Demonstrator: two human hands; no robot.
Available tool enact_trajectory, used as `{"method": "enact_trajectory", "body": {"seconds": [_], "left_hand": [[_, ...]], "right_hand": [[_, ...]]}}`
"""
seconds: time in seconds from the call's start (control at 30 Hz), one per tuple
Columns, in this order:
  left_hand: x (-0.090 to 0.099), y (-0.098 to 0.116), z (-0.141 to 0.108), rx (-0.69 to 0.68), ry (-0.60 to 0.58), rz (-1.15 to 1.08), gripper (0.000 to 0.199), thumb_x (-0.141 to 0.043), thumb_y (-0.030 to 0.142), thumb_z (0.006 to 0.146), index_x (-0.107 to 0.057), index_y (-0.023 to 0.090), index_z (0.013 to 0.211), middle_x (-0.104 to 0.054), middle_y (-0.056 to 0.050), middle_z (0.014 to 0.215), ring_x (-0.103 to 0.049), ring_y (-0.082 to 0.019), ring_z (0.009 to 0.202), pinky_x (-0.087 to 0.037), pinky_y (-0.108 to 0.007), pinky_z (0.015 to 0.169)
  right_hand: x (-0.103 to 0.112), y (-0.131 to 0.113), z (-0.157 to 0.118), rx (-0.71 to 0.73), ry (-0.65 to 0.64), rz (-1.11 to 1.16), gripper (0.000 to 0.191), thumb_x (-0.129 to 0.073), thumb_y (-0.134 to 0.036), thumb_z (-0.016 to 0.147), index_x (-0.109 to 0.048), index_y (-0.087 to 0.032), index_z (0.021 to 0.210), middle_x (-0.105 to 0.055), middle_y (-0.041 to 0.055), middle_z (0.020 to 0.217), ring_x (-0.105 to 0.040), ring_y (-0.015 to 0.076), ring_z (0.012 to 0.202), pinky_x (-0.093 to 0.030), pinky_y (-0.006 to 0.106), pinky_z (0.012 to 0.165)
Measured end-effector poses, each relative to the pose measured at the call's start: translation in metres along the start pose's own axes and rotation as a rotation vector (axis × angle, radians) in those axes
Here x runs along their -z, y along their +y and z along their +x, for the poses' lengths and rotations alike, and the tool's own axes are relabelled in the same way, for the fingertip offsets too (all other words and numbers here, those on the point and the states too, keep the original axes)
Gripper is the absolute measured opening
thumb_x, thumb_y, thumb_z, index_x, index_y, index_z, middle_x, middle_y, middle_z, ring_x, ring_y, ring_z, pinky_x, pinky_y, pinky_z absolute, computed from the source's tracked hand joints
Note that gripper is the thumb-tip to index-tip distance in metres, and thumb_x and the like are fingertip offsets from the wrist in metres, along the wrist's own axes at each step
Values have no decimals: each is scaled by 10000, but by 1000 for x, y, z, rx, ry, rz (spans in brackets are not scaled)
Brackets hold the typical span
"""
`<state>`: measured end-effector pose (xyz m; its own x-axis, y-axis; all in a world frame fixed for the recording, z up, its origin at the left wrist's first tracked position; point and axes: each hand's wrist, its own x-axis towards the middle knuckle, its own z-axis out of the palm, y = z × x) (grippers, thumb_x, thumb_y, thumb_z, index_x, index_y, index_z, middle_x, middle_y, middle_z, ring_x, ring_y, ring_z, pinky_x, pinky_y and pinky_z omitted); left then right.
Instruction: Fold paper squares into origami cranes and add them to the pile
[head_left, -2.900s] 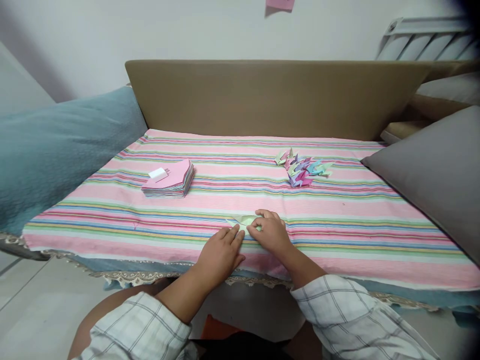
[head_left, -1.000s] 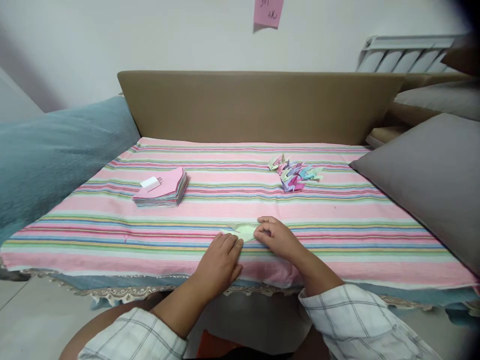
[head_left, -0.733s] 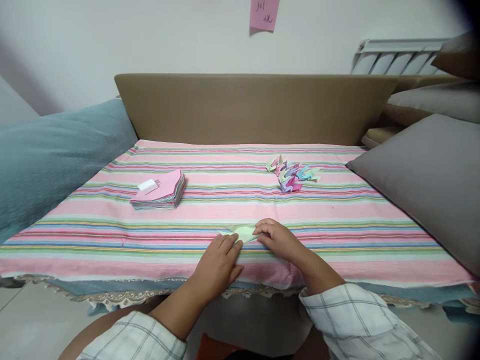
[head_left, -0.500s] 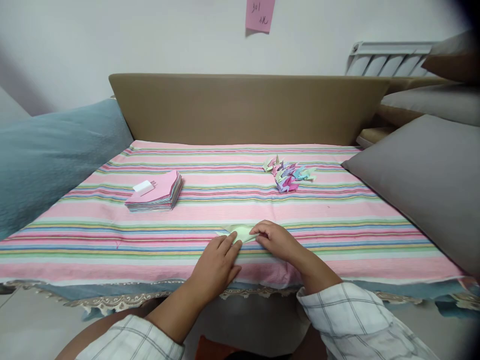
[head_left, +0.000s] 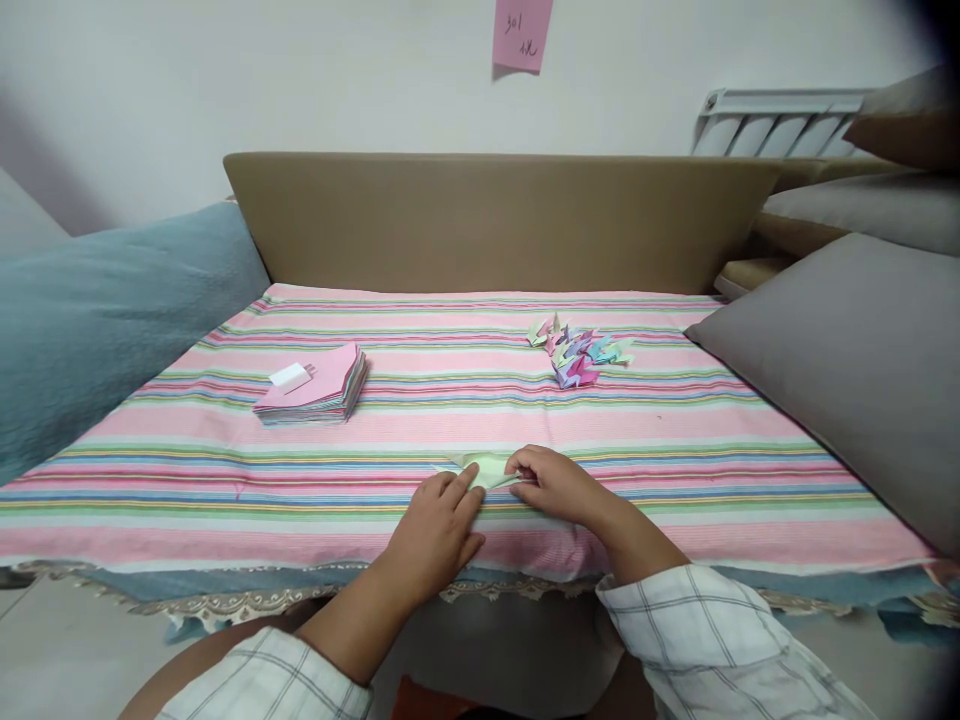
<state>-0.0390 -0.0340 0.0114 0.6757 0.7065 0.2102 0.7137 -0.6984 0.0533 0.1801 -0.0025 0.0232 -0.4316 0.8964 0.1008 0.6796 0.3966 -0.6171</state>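
A small piece of folded pale green paper (head_left: 489,471) lies on the striped cloth in front of me. My left hand (head_left: 439,525) rests at its left side, fingers stretched out and pressing it flat against the cloth. At the paper's right end, my right hand (head_left: 555,484) pinches the edge between thumb and fingertips. The fingertips partly cover both ends of the paper, so its full folded shape is hidden.
Colourful folded paper cranes (head_left: 576,355) lie in a heap farther back. On the left, a white plug adapter (head_left: 291,377) sits on a stack of coloured paper (head_left: 330,392). A grey cushion (head_left: 840,350) stands at the right, a blue one (head_left: 127,310) at the left.
The hands and the paper hold nearly the same pose. The whole view has shifted slightly, with everything appearing a little lower.
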Motion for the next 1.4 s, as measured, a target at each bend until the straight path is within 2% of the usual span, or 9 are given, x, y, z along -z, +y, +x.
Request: {"method": "enact_trajectory", "body": {"seconds": [0.13,0.27,0.37,0.5,0.87,1.1,1.27,1.4], "left_hand": [[0,0,-1,10,-2,2,483,-636,274,746,-477,192,1195,-389,-108,1411,-446,-288,1120,-375,-461,942],[-1,0,-1,11,8,11,483,-632,280,751,-477,195,1200,-384,-119,1411,-449,-290,1127,-371,-469,944],[-3,1,-2,15,16,26,487,-625,284,754,-477,191,1208,-376,-128,1415,-444,-297,1141,-359,-481,958],[-5,2,-4,13,38,32,491,-612,272,760,-479,175,1222,-377,-141,1414,-448,-303,1144,-359,-483,963],[-7,-2,-7,-31,19,2,557,-619,273,760,-443,178,1281,-399,-106,1413,-424,-301,1177,-347,-485,983],[-7,-3,-7,-32,-2,-4,581,-630,280,751,-430,186,1288,-397,-105,1415,-415,-299,1197,-332,-489,997],[-7,-2,-9,-27,3,4,610,-623,280,757,-395,189,1315,-350,-128,1441,-397,-305,1230,-318,-499,1010],[-8,-2,-11,-17,-10,6,626,-634,276,747,-394,190,1319,-336,-126,1450,-381,-317,1248,-299,-513,1026]], "right_hand": [[-2,-4,0,-115,-4,110,202,-574,-378,784,-634,-189,821,-582,8,757,-514,137,688,-363,241,604],[-8,-9,2,-214,82,194,254,-543,-433,792,-618,-191,787,-591,-4,735,-516,130,661,-365,242,586],[-16,-9,4,-300,172,298,328,-583,-452,755,-563,-200,963,-566,-32,691,-527,124,612,-383,242,567],[-25,-8,7,-381,151,403,514,-603,-447,744,-441,-217,1174,-502,-83,566,-543,125,518,-382,241,519],[-27,-9,8,-363,148,290,414,-571,-329,770,-497,-204,1158,-527,-65,551,-544,128,532,-383,243,551],[-21,-22,10,-374,185,90,459,-577,-417,758,-537,-224,1172,-614,2,722,-588,167,698,-391,256,617],[-20,-22,12,-389,135,58,571,-602,-527,717,-527,-250,1210,-639,28,815,-605,203,784,-403,274,641],[-22,-18,14,-366,126,89,508,-604,-423,738,-530,-235,1204,-653,44,894,-607,212,845,-421,291,691]]}}
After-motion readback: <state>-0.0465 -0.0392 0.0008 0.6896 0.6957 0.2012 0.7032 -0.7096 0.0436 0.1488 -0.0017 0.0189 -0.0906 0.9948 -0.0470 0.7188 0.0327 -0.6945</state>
